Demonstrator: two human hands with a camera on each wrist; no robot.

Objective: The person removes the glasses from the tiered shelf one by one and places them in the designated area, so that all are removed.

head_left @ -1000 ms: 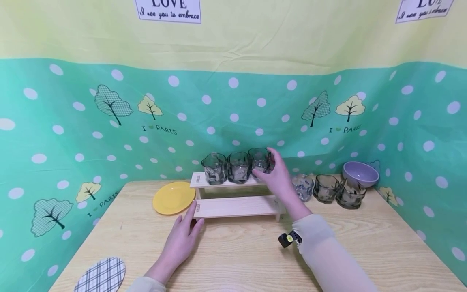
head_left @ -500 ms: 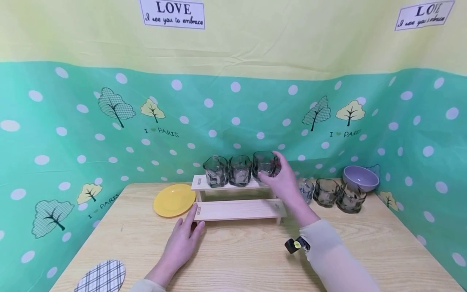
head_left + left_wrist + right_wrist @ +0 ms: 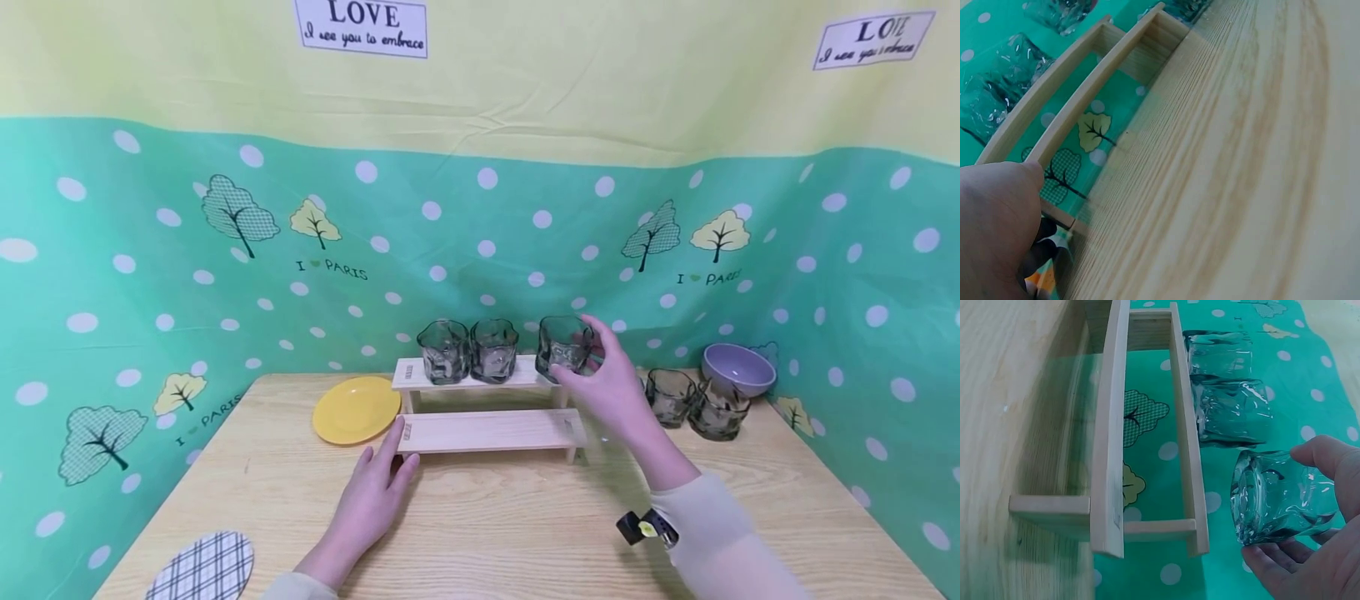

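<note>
A wooden two-step rack (image 3: pixel 487 429) stands mid-table. Two smoky glass cups (image 3: pixel 442 352) (image 3: pixel 493 350) sit on its upper step. My right hand (image 3: pixel 600 379) grips a third smoky cup (image 3: pixel 564 346) just above and past the right end of that step. In the right wrist view, the thumb and fingers (image 3: pixel 1329 456) curl round this cup (image 3: pixel 1279 497), with the other two cups (image 3: pixel 1232 412) beyond it. My left hand (image 3: pixel 375 492) lies flat on the table, fingertips touching the left end of the lower step (image 3: pixel 1085 106).
A yellow plate (image 3: pixel 356 408) lies left of the rack. Two more glass cups (image 3: pixel 670 396) (image 3: pixel 718 408) and a purple bowl (image 3: pixel 738 368) stand at the back right. A plaid coaster (image 3: pixel 202 567) sits at the front left edge. Green dotted cloth walls surround the table.
My right hand closed on the rightmost cup, lifted it off the upper step and carried it rightward. The left hand stayed put.
</note>
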